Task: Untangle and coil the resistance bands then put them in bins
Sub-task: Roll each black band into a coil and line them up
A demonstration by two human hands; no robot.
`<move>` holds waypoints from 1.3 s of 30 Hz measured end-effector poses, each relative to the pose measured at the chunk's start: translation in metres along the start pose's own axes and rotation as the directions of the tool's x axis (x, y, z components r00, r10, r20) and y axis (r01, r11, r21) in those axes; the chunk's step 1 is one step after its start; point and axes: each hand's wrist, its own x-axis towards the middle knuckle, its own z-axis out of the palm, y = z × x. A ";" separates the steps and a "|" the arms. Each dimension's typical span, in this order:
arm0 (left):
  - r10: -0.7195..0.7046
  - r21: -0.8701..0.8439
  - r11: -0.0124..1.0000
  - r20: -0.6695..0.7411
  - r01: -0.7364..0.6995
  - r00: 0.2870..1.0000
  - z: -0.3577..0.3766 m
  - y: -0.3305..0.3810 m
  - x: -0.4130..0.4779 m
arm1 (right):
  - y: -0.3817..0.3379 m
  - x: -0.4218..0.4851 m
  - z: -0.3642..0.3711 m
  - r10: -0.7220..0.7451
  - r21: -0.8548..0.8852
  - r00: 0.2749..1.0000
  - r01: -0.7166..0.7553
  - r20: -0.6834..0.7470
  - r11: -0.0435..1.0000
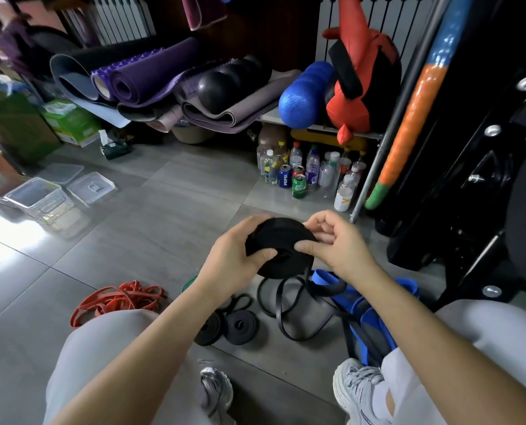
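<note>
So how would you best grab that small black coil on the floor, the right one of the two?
From above, squeezing the coil across its outer edge: it lies flat, and pressing the wound turns inward should keep them from springing loose.

The coil (278,236) is black. Left of it lie red bands (117,300); below it, two small coils (241,328), black too; to its lower right, blue bands (373,319). Beyond the coil: purple mats (142,78), a blue roller (301,99), a red-and-black bag (349,113). The floor (163,225) is grey.
</note>
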 end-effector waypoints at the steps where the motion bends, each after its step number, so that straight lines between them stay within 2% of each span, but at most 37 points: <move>1: -0.017 -0.042 0.999 -0.032 0.016 0.999 -0.001 0.001 0.001 | 0.000 0.000 0.000 -0.030 -0.046 0.999 0.028 -0.042 0.999; 3: -0.056 -0.132 0.990 -0.093 0.044 0.994 -0.002 0.003 0.002 | 0.000 -0.001 0.000 -0.090 -0.145 0.992 0.078 -0.085 0.986; 5: -0.099 -0.256 0.965 -0.149 0.058 0.984 -0.005 0.004 0.004 | 0.001 -0.002 -0.001 -0.117 -0.168 0.990 0.103 -0.077 0.980; 10: -0.218 -0.561 0.825 -0.197 0.072 0.956 -0.012 0.009 0.005 | 0.005 -0.003 0.008 -0.069 -0.062 0.991 0.062 -0.119 0.996; 13: -0.264 -0.666 0.743 -0.206 0.063 0.942 -0.013 0.008 0.004 | 0.008 -0.007 0.017 -0.044 0.000 0.995 0.044 -0.084 0.999; 15: -0.294 -0.710 0.700 -0.191 0.075 0.937 -0.010 0.008 0.004 | 0.009 -0.008 0.021 -0.039 -0.023 0.997 0.038 -0.060 0.999; 19: -0.353 -0.757 0.640 -0.134 0.134 0.926 0.000 0.007 0.003 | 0.007 -0.003 0.025 -0.052 -0.245 0.991 0.020 -0.123 0.969; 22: -0.370 -0.782 0.598 -0.077 0.174 0.926 0.005 0.007 0.002 | 0.002 -0.002 0.028 -0.042 -0.179 0.995 0.025 -0.095 0.984; 27: -0.333 -0.772 0.613 -0.059 0.169 0.941 0.009 0.009 -0.001 | 0.001 0.008 0.038 0.103 0.018 0.967 -0.101 -0.231 0.995; 31: -0.287 -0.759 0.636 -0.061 0.142 0.956 0.010 0.009 -0.006 | -0.002 0.015 0.047 0.116 -0.026 0.944 -0.130 -0.310 0.991; 36: -0.260 -0.765 0.625 -0.019 0.153 0.965 0.007 0.005 -0.008 | -0.007 0.024 0.051 0.099 -0.138 0.956 -0.141 -0.275 0.980; 39: -0.239 -0.655 0.727 0.042 0.207 0.970 0.004 -0.002 -0.009 | -0.005 0.030 0.047 0.153 -0.160 0.957 -0.196 -0.247 0.967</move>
